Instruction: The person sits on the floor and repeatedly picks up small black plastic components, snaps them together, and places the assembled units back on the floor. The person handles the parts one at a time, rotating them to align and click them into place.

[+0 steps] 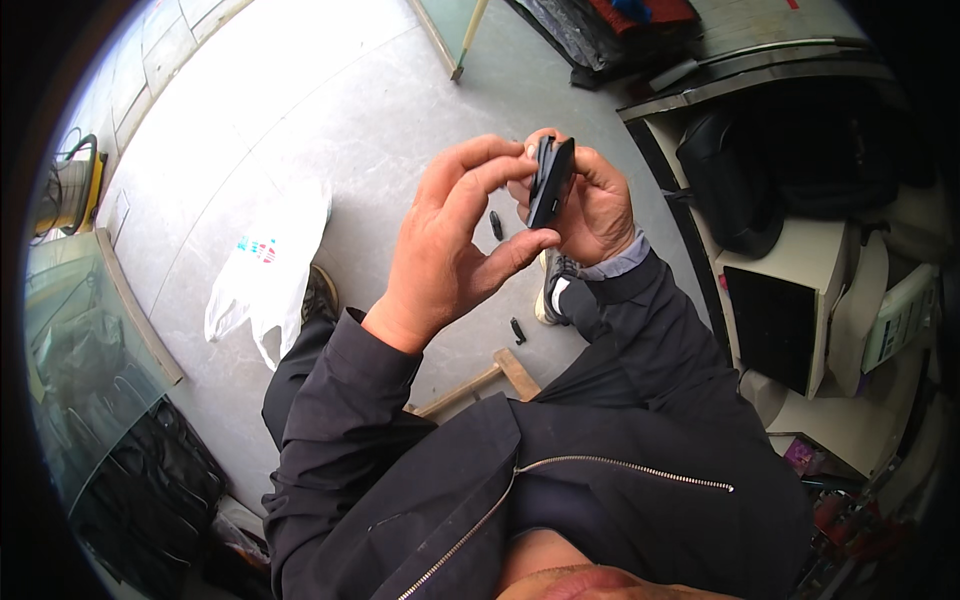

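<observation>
Both of my hands are raised in front of me around a flat black rectangular device [549, 190], tilted so that its narrow edge shows. A small light port-like opening is on that edge. My left hand [445, 235] has its fingertips on the upper end and its thumb at the lower end. From the far right side my right hand [600, 205] grips the device, its fingers partly hidden behind it. I cannot tell exactly what kind of device it is. On the floor lie a small dark oblong item [496, 225] and another small black piece [518, 331].
A white plastic bag [268, 265] lies on the grey floor by my left shoe [320, 295]. Part of a wooden frame [514, 374] shows between my legs. Shelving with a black bag [735, 180] and a white box [790, 300] stands right; a glass panel [90, 340] stands left.
</observation>
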### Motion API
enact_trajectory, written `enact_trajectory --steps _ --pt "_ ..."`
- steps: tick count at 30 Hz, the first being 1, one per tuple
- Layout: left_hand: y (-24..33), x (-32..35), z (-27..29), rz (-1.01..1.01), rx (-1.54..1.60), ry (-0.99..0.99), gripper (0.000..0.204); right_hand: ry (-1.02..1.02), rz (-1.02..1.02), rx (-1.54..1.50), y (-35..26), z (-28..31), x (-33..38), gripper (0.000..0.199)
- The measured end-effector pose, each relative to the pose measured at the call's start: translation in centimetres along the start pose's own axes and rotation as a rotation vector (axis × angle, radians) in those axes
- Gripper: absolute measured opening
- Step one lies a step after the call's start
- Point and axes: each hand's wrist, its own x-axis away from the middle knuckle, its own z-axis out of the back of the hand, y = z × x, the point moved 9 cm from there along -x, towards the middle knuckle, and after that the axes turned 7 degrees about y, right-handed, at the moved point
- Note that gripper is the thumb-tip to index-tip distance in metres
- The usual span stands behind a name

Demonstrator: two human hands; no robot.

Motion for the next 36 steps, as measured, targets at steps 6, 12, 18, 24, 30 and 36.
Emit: enact_trajectory --steps 6,12,18,24,30,36 --pt "-2.7 0.5 -1.4 0.213 0.214 -0.124 0.093 -0.073 -0.144 0.031 1.4 -0.8 0.2 0.03" --pt "-3.5 0.9 -1.6 0.285 0.172 -0.208 0.099 0.26 -0.125 0.233 2.2 0.7 0.7 0.034" --pt "-5.3 1.3 -0.6 0.537 0.181 -0.061 0.096 0.177 0.304 0.763 -1.2 -0.7 0.4 0.028" --pt "-5.9 1.6 0.2 0.622 0.04 -0.11 0.09 -0.134 0.61 1.183 -1.8 -4.1 1.3 0.041" --pt "-5.7 1.5 1.1 0.636 0.069 -0.019 0.06 -0.203 0.524 0.981 -1.2 -4.4 1.0 0.047" --pt "-4.5 0.6 1.9 0.43 0.033 0.048 0.037 -0.157 0.456 0.986 -1.6 -3.7 1.0 0.048"
